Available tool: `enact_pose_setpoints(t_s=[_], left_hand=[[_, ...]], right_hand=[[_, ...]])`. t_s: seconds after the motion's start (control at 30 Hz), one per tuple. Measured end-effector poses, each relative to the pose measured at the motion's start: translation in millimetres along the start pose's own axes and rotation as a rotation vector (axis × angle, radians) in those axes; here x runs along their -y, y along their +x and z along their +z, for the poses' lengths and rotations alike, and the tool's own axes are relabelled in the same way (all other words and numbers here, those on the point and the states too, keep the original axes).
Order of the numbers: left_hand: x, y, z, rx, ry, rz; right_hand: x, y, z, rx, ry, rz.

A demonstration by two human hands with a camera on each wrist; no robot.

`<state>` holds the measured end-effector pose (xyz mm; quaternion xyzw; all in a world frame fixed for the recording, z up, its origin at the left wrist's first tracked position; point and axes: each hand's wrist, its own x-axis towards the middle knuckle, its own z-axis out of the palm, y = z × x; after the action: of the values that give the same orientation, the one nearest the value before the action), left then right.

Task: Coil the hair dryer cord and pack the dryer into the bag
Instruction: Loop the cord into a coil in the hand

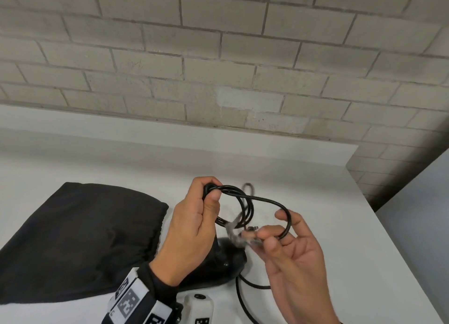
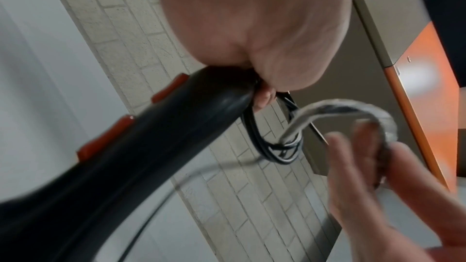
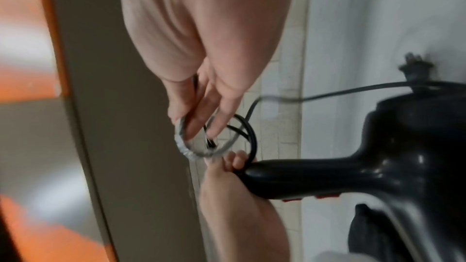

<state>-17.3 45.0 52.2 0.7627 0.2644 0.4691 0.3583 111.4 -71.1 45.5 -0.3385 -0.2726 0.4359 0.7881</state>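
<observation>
Above the white table (image 1: 315, 178), my left hand (image 1: 206, 202) grips several turns of the black cord (image 1: 245, 202) at their top. My right hand (image 1: 274, 236) curls its fingers round a further loop of that cord, where a blurred grey wrapped stretch (image 3: 186, 150) runs past the fingertips. The black hair dryer (image 1: 218, 265) is below my left hand, its handle (image 2: 156, 142) with red buttons ending right at that hand's fingers. The black fabric bag (image 1: 80, 236) lies to the left. More cord (image 1: 240, 297) trails from the dryer toward the front edge.
A grey brick wall (image 1: 218, 68) stands behind the table. The table's right edge (image 1: 398, 246) runs diagonally just right of my right hand. A white wrist device (image 1: 199, 306) sits at the bottom of the head view. Orange and grey panels (image 2: 416, 87) show in both wrist views.
</observation>
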Motion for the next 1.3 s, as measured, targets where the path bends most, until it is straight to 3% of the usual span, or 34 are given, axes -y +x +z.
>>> enact_pose_setpoints(t_s=[0.1,0.13,0.23,0.33,0.4,0.5,0.57,0.67,0.73,0.87,1.1,1.3], left_hand=[[10,7,-5,-0.055,0.009,-0.045],[14,9,-6,-0.063,0.008,-0.060],[19,11,-8,-0.055,0.013,-0.069],[15,8,-6,-0.040,-0.015,-0.051],[12,7,-5,-0.032,-0.009,-0.035],[11,6,-4,-0.025,0.013,-0.033],[12,6,-4,-0.032,0.007,-0.032],[15,7,-5,-0.048,-0.017,-0.040],[14,6,-5,-0.041,-0.014,-0.029],[7,2,-3,-0.021,0.025,-0.015],[10,4,-8,-0.047,-0.001,-0.027],[11,4,-7,-0.047,-0.025,-0.037]], right_hand=[[4,-1,-12,0.285,0.389,0.194],[12,-2,-20,0.285,0.401,0.249],[20,-7,-35,0.279,0.010,0.336],[29,-14,-53,0.191,-0.729,0.199],[27,-18,-62,0.197,-0.882,0.058],[24,-27,-66,0.219,-0.887,-0.092],[21,-31,-60,0.225,-0.792,-0.104],[16,-26,-45,0.148,-0.567,0.106],[13,-20,-32,0.110,-0.548,0.253],[3,-8,-14,0.231,-0.732,0.432],[8,-9,-19,0.419,-0.970,0.301],[49,-19,-86,0.264,-1.247,0.413]])
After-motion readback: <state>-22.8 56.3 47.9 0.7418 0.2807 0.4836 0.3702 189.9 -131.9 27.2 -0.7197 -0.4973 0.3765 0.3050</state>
